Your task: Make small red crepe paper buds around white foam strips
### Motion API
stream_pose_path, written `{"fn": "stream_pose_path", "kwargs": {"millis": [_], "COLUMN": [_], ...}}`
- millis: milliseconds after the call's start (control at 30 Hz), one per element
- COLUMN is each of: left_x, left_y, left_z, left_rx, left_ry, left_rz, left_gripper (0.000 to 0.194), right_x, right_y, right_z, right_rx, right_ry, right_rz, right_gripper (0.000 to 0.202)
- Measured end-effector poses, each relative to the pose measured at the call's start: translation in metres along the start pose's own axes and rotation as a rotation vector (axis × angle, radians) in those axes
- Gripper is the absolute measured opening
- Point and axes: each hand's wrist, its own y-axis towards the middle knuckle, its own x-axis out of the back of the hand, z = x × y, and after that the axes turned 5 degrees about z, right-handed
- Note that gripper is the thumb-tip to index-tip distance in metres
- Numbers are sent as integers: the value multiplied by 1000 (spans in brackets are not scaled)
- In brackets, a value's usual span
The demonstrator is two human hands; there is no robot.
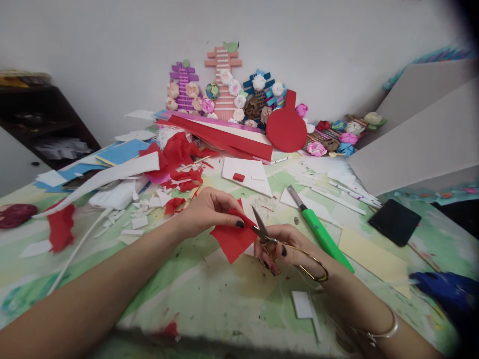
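Between its thumb and fingers my left hand (215,214) pinches a red piece of crepe paper (234,242), which hangs down over the table. My right hand (286,244) has its fingers in the gold handles of a pair of scissors (267,237). The scissor blades are spread and point up and left, at the right edge of the red paper. Whether the blades touch the paper, I cannot tell. Behind both hands lies a white board (249,174) with a small red block (238,177) on it.
A green utility knife (325,237) lies right of my right hand, its blade pointing away. Red and white paper scraps (183,179) are heaped at the left. A red round cutout (286,127) leans near flower-decorated crafts (224,89). A blue glue gun (445,291) is at the right.
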Motion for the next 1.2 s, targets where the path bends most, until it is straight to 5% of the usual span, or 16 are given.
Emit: {"fn": "stream_pose_path", "kwargs": {"millis": [300,1200], "left_x": [3,2], "left_y": [0,2], "left_z": [-4,-1], "left_rx": [-13,2], "left_ry": [100,-139], "left_rz": [47,131], "left_gripper": [7,19], "right_x": [1,-2], "right_y": [0,0], "right_z": [0,0], "right_rx": [8,-53], "right_ry": [31,36], "right_rz": [8,-96], "right_gripper": [51,54]}}
